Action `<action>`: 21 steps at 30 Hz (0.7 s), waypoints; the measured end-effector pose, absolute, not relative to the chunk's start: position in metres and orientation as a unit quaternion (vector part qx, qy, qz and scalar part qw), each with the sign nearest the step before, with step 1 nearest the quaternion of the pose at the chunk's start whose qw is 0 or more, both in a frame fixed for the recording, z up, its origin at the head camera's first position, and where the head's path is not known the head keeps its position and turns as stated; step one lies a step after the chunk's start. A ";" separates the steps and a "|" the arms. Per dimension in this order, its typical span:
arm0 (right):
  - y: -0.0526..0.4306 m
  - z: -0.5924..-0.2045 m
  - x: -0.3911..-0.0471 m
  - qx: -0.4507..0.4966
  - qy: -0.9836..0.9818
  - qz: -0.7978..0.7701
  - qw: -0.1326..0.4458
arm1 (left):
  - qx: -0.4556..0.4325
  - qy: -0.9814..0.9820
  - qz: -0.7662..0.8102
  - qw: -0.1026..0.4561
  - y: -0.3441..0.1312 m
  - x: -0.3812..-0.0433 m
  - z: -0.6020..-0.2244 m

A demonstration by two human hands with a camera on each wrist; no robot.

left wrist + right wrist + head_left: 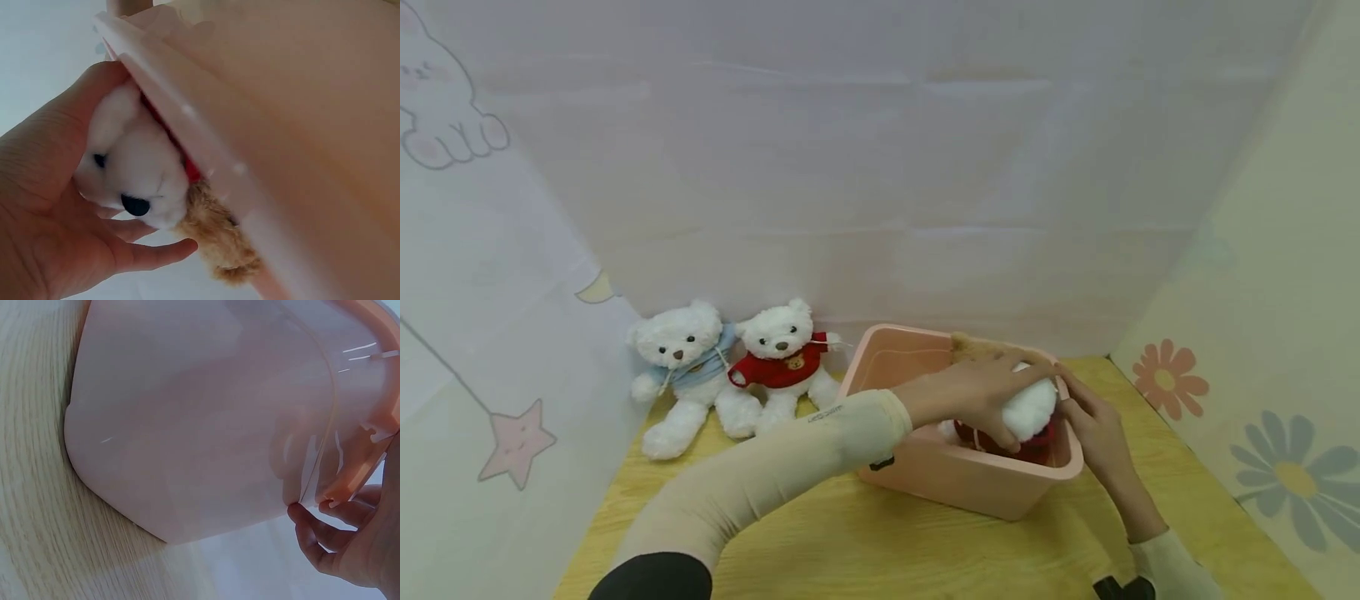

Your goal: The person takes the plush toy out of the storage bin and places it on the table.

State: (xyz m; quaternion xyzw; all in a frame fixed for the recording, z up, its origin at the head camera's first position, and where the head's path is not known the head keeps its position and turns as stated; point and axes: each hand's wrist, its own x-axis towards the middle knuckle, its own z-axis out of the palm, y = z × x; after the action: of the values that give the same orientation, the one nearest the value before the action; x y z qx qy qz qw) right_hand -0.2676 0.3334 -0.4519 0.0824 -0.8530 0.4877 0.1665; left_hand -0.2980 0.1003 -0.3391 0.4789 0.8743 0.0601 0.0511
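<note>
A pink plastic bin stands on the wooden table. Inside it sits a white teddy bear in a red top, its head gripped by my left hand. The left wrist view shows the thumb and fingers around the bear's white head, with its black nose facing the camera. Tan fur of a brown plush toy shows behind it in the bin; the rest is hidden. My right hand holds the bin's right rim, fingertips against its outer wall in the right wrist view.
Two white teddy bears sit against the back wall on the left, one in a blue hoodie and the other in a red sweater. Fabric walls with printed flowers and stars enclose the wooden table.
</note>
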 end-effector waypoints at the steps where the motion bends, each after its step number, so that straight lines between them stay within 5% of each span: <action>1: 0.333 -0.451 -0.268 0.081 -0.852 0.490 0.165 | 0.471 0.878 0.072 0.047 0.099 -0.299 -0.341; 11: 0.336 -0.450 -0.269 0.069 -0.856 0.485 0.167 | 0.495 0.849 0.182 -0.037 0.088 -0.305 -0.356; 21: 0.334 -0.451 -0.270 0.066 -0.862 0.471 0.175 | 0.464 0.850 0.248 -0.034 0.072 -0.299 -0.355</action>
State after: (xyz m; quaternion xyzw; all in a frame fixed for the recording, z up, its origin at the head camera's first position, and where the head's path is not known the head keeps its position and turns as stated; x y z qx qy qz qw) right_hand -0.2699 0.3344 -0.4514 0.0658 -0.8623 0.4708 0.1746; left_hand -0.2995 0.0720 -0.3554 0.4645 0.8495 0.2479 -0.0344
